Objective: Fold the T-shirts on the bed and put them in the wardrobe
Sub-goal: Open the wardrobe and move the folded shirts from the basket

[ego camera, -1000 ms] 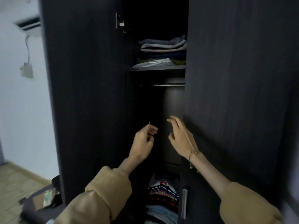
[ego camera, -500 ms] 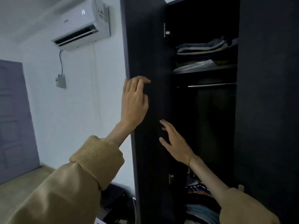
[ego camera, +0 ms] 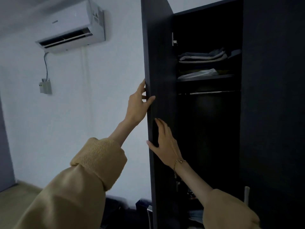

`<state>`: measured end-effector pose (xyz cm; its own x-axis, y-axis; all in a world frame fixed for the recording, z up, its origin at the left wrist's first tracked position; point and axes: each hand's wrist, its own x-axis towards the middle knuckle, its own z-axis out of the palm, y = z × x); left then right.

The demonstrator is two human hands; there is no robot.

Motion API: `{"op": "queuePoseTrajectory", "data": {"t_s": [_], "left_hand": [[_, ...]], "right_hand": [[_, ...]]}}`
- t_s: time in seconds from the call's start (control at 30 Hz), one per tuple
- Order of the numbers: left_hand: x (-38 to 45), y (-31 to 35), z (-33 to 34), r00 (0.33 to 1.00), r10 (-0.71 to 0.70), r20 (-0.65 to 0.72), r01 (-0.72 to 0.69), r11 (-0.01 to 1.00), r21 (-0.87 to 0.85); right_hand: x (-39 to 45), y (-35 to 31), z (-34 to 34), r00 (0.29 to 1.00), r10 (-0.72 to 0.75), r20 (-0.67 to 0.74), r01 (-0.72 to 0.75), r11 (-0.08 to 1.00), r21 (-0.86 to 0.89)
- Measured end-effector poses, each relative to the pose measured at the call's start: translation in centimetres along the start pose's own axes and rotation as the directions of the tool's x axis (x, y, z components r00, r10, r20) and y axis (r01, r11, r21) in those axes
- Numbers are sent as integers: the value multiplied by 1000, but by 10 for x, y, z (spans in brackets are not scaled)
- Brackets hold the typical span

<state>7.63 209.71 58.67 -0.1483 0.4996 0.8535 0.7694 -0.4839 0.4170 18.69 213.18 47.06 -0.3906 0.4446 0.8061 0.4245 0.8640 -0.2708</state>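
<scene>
The left hand (ego camera: 137, 104) grips the free edge of the open wardrobe door (ego camera: 160, 63), thumb on the inner face and fingers wrapped round behind it. Just below, the right hand (ego camera: 165, 141) lies on the same door's inner face with fingers straight and slightly spread, its thumb hooked at the edge (a thin bracelet (ego camera: 179, 161) sits at that wrist). Both arms wear tan sleeves (ego camera: 99, 162).

Inside the wardrobe (ego camera: 272, 96), a stack of folded T-shirts (ego camera: 203, 56) rests on the upper shelf (ego camera: 206, 77), towards its left end, with a pale, perhaps plastic-wrapped, item (ego camera: 199, 73) at the shelf's front edge. A metal hanging rail (ego camera: 208, 92) runs just beneath the shelf. More clothes show dimly at the wardrobe's bottom, too dark to make out.

On the white wall to the left hangs an air conditioner (ego camera: 71, 27), a cable dropping to a small box (ego camera: 44, 87).
</scene>
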Motion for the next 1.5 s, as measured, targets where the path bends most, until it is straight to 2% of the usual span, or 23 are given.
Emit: {"op": "queuePoseTrajectory", "data": {"t_s": [0.23, 0.43, 0.7, 0.9, 1.1, 1.2, 1.27, 1.33, 1.5], "left_hand": [[1, -9, 2, 997, 66, -37, -65, 998, 25], [-5, 3, 12, 993, 100, -65, -97, 994, 41], [-5, 30, 55, 979, 199, -35, -200, 979, -38], [0, 60, 110, 951, 309, 23, -307, 948, -81], [12, 84, 179, 933, 358, -22, -358, 934, 0], [21, 89, 217, 927, 369, -70, -365, 929, 58], [30, 89, 245, 923, 375, -84, -363, 923, 126], [38, 89, 268, 928, 363, -78, -341, 916, 209], [60, 86, 322, 918, 382, -109, -284, 824, 491]], "right_hand": [[10, -8, 4, 999, 41, -25, -42, 998, -36], [4, -3, -7, 1000, 5, -27, -6, 1000, -30], [-16, 33, -61, 999, -3, -34, 6, 995, 95], [-31, 84, -102, 999, -9, -33, 11, 997, 80], [-42, 142, -134, 999, -1, -45, -2, 998, -67], [-39, 176, -138, 987, -38, -159, -7, 962, -273], [-32, 206, -140, 969, -61, -240, -50, 902, -429], [-26, 231, -142, 962, -44, -268, -99, 864, -495], [-12, 286, -147, 973, -5, -230, -144, 767, -625]]}}
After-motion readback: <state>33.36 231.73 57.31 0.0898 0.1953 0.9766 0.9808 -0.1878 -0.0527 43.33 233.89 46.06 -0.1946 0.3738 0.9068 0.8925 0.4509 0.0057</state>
